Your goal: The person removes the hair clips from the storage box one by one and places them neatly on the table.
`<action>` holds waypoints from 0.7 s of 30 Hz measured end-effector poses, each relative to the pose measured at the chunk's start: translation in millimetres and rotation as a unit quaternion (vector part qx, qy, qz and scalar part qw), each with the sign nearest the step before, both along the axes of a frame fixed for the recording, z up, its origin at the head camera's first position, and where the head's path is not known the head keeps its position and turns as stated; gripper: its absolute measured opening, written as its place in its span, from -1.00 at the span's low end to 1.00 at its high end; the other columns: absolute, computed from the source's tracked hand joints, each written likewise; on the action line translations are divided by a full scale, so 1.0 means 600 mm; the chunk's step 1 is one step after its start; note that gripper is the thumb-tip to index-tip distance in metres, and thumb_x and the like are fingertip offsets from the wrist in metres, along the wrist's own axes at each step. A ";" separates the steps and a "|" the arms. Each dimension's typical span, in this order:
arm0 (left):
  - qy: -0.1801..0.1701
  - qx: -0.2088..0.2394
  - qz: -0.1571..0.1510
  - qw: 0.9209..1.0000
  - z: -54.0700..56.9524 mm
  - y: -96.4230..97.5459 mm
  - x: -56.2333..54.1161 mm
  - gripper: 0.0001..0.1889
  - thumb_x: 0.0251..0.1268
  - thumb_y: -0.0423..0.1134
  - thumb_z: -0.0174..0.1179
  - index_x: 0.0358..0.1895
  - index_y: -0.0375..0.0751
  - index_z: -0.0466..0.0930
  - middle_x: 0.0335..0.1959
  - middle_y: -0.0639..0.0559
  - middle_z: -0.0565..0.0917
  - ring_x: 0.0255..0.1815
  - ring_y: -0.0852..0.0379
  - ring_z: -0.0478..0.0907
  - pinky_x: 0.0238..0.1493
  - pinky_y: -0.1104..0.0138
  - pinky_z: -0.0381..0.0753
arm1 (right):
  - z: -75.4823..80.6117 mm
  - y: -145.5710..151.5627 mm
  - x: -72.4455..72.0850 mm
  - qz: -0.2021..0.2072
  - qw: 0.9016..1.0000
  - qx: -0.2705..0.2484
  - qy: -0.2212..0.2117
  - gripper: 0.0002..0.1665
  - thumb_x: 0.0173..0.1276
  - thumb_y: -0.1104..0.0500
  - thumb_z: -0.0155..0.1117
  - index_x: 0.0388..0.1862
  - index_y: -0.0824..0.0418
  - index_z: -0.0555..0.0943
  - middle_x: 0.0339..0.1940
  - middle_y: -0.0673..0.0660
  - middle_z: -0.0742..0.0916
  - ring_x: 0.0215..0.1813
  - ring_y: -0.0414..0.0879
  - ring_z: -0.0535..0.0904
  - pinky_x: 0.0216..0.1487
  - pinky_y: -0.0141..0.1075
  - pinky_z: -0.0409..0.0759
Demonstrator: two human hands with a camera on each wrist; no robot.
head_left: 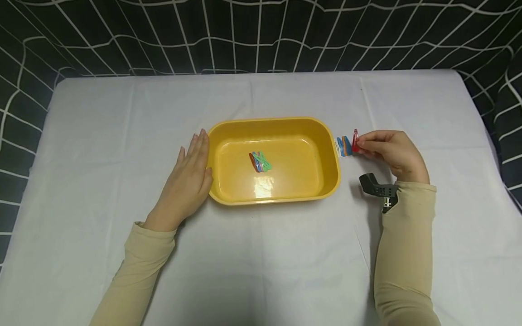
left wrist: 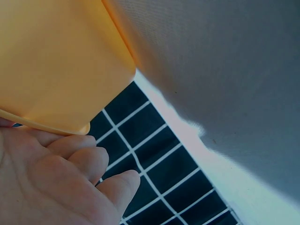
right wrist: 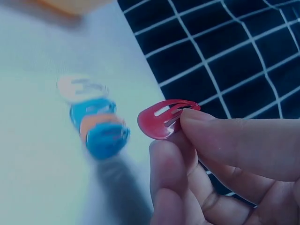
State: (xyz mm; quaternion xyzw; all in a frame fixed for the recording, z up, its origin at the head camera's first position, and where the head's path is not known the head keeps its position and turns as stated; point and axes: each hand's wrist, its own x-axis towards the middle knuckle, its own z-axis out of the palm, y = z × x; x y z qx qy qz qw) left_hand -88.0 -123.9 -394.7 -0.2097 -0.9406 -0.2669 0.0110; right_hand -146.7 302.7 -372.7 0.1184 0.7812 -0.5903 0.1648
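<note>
Pinching a red hair clip [head_left: 355,141] between thumb and finger of the right hand [head_left: 393,154], closed down to the clip's own thickness. Broad rounded end pointing away from the grip. Just left of the grip, on the tabletop [head_left: 285,253]: overlapping row of blue clip [right wrist: 105,140], orange clip [right wrist: 98,120], second blue clip [right wrist: 84,112], white clip [right wrist: 72,89] at the far end. Thin gap between red hair clip and row. Row ending right by the near-side rim of the yellow tray [head_left: 273,201], so tight room between grip and rim.

Farther left of the grip, inside the tray: bunch of clips [head_left: 261,162], green to its right, red-brown to its left; yellow floor all round, walls well apart.

Across the tray from the grip: left hand [head_left: 187,181] along the opposite rim, touching, fingers together and nearly straight, holding nothing.

Right of the grip and beyond it: wide white cloth out to the tabletop edges, then dark gridded cloth [head_left: 244,40]. Nearer the person than the grip: black wrist camera [head_left: 375,186].
</note>
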 end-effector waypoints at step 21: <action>0.001 -0.003 0.002 1.000 0.001 0.001 0.001 -0.38 0.42 -0.25 -0.25 0.45 -0.46 -0.15 0.50 -0.18 -0.11 0.51 -0.05 -0.19 0.42 -0.02 -0.17 | -0.028 0.004 -0.005 0.016 0.994 0.107 0.009 -0.79 0.23 0.23 0.34 -0.51 -0.09 0.73 -0.58 -0.23 0.69 -0.48 -0.37 0.57 -0.35 -0.51 0.57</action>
